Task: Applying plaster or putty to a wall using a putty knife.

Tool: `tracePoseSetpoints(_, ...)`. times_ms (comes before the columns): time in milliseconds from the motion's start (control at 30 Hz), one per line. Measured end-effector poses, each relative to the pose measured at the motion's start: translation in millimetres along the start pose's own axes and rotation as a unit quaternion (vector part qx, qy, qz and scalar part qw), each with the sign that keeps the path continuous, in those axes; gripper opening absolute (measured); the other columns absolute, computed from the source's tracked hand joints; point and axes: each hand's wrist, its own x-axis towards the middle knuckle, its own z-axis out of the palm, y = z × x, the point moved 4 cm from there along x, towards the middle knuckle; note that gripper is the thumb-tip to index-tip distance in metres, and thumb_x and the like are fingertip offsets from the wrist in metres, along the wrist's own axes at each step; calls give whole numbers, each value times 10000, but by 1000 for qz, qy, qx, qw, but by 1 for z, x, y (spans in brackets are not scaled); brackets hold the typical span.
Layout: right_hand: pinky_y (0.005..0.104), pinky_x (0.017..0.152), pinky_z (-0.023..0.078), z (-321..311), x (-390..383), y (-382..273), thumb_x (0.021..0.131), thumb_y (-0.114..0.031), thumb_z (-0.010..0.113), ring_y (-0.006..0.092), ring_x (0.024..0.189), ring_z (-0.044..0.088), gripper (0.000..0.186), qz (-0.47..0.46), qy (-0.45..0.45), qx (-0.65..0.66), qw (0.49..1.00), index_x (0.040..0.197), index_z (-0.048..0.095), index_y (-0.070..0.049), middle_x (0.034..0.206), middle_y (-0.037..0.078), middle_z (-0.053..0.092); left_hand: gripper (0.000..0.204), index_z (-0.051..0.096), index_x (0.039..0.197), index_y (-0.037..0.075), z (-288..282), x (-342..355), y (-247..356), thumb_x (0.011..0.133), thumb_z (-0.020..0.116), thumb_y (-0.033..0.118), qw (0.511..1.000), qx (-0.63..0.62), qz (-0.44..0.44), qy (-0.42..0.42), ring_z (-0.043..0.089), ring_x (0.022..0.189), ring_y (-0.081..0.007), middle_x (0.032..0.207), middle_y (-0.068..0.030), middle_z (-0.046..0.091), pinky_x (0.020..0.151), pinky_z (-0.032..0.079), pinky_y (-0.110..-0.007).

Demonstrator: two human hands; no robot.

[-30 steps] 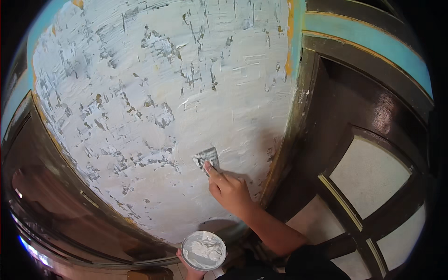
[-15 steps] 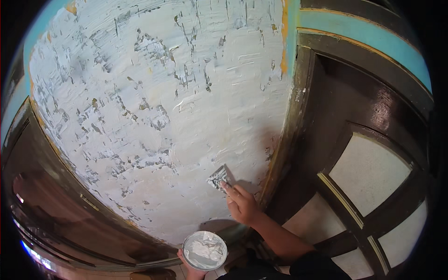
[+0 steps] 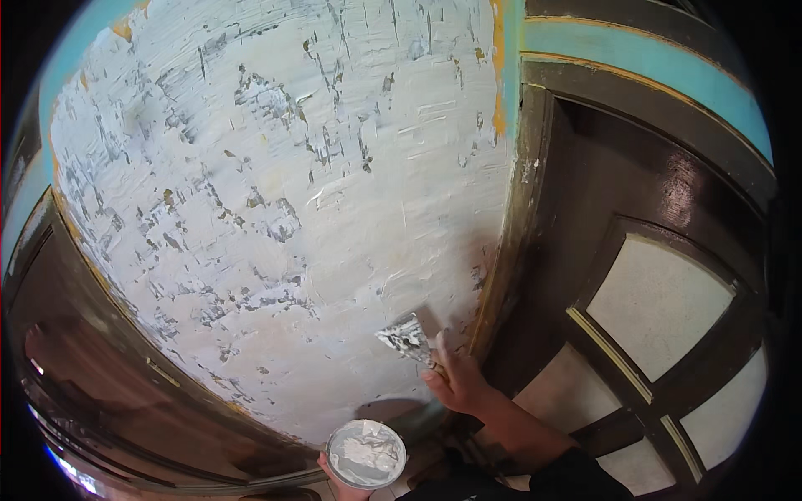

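In my right hand (image 3: 458, 380) is a putty knife (image 3: 407, 338), its triangular blade smeared with white and grey filler. The blade is close to the lower right part of the patchy white wall (image 3: 368, 250); whether it touches cannot be told. Below, my left hand (image 3: 332, 480) grips the side of a round tub (image 3: 366, 480), partly hidden behind it. White filler (image 3: 372, 449) lies in the tub, heaped toward its right side. Grey gouges and bare spots scatter over the wall's upper and left areas, while smoother filler covers the lower middle.
To the right stands a dark brown door (image 3: 610, 167) with pale panels, inside a worn frame (image 3: 526, 184). Another dark framed opening (image 3: 100, 334) with reflective panes is at the left. Turquoise paint (image 3: 635, 46) with orange-yellow edges borders the wall.
My right hand and the putty knife have shifted right and slightly down, and the blade has turned so more of its coated face shows. My left hand and the tub stay nearly in place.
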Motion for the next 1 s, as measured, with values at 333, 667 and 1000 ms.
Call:
tracePoseSetpoints(333, 264, 463, 400, 17, -25, 38, 936, -184, 503, 70, 502, 482, 246, 365, -40, 252, 895, 769, 559, -13, 589, 12, 535, 977, 364, 1456, 171, 12, -6, 1, 740, 380, 836, 958, -280, -64, 8, 407, 1288, -445, 1489, -148, 359, 1033, 317, -667)
tracePoseSetpoints(667, 255, 591, 423, 20, 26, 27, 1026, -271, 371, 77, 638, 472, 306, 237, -78, 319, 914, 1094, 541, -26, 769, 22, 539, 973, 378, 1446, 164, 47, -10, -9, 736, 405, 830, 969, -235, -81, 8, 415, 1280, -442, 1472, -156, 382, 1026, 333, -660)
tracePoseSetpoints(1000, 234, 599, 382, 38, 41, 34, 959, -231, 406, 65, 671, 427, 270, 290, -81, 375, 877, 1087, 539, -34, 815, 16, 519, 978, 387, 1439, 148, 19, -3, -5, 734, 425, 824, 960, -272, -66, 32, 428, 1276, -429, 1460, -158, 398, 1025, 351, -635)
